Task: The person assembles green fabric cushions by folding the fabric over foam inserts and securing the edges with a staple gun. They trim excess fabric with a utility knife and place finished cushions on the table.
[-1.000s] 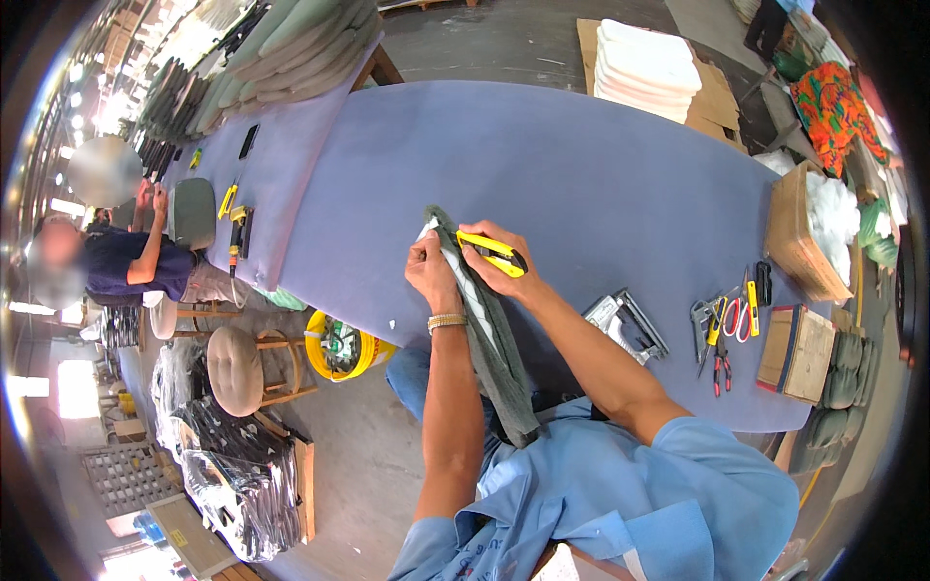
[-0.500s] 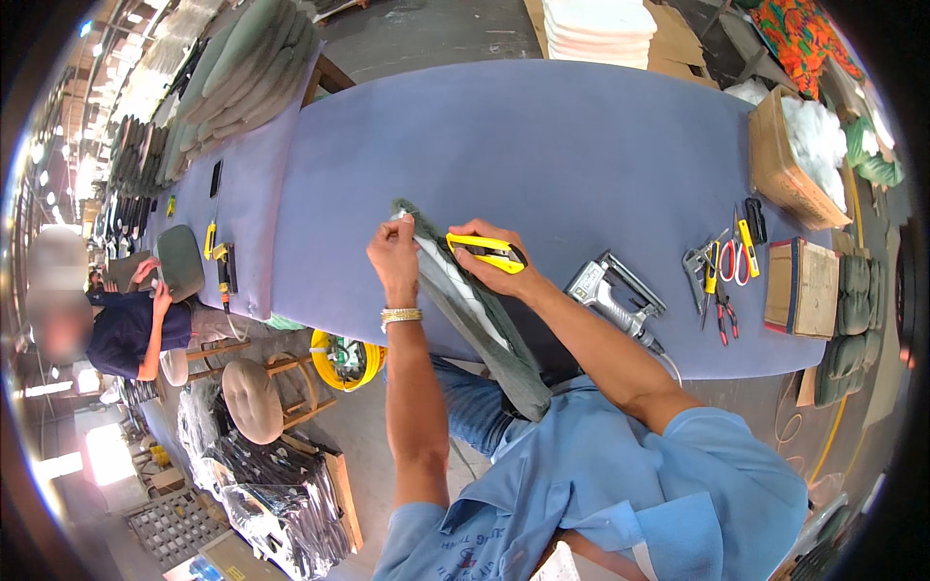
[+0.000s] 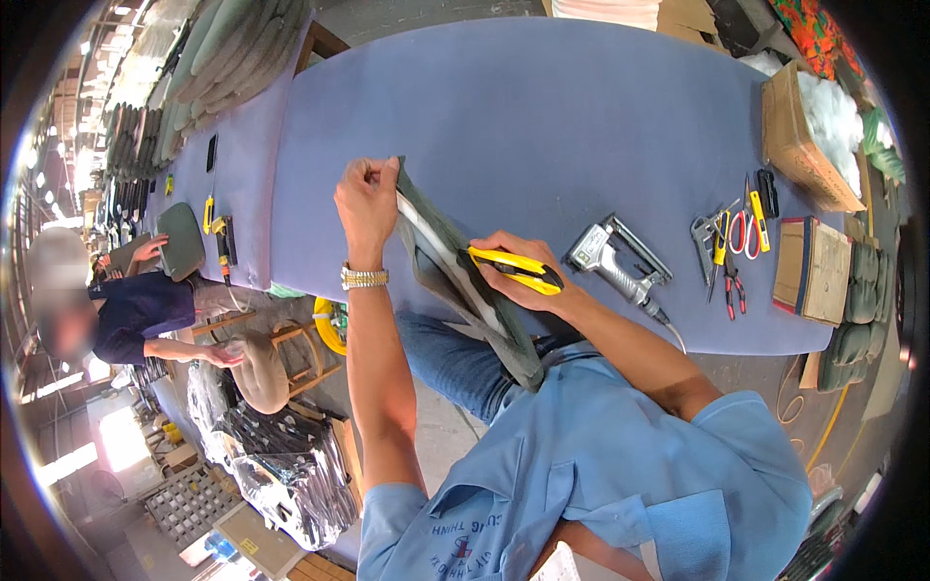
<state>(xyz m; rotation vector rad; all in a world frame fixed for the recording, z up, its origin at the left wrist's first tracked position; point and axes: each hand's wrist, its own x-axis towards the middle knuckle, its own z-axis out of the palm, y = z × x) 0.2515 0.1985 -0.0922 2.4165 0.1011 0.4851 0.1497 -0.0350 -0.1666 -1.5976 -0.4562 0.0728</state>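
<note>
A long strip of dark green-grey fabric (image 3: 441, 247) with a pale inner edge lies across the near edge of the blue-covered table (image 3: 542, 116) and hangs down toward my lap. My left hand (image 3: 366, 201) pinches the strip's far end, with a metal watch on its wrist. My right hand (image 3: 509, 266) grips a yellow and black utility knife (image 3: 513, 268) laid against the strip's middle.
A metal staple gun (image 3: 615, 259) with a cord lies right of the knife. Scissors, pliers and cutters (image 3: 731, 242) sit further right, beside cardboard boxes (image 3: 809, 136). On the left a seated person (image 3: 126, 305) handles a grey pad. Stools and wrapped frames stand on the floor.
My right hand with the knife has slid down the strip toward me, away from my left hand. My head has turned, shifting the table rightward in view.
</note>
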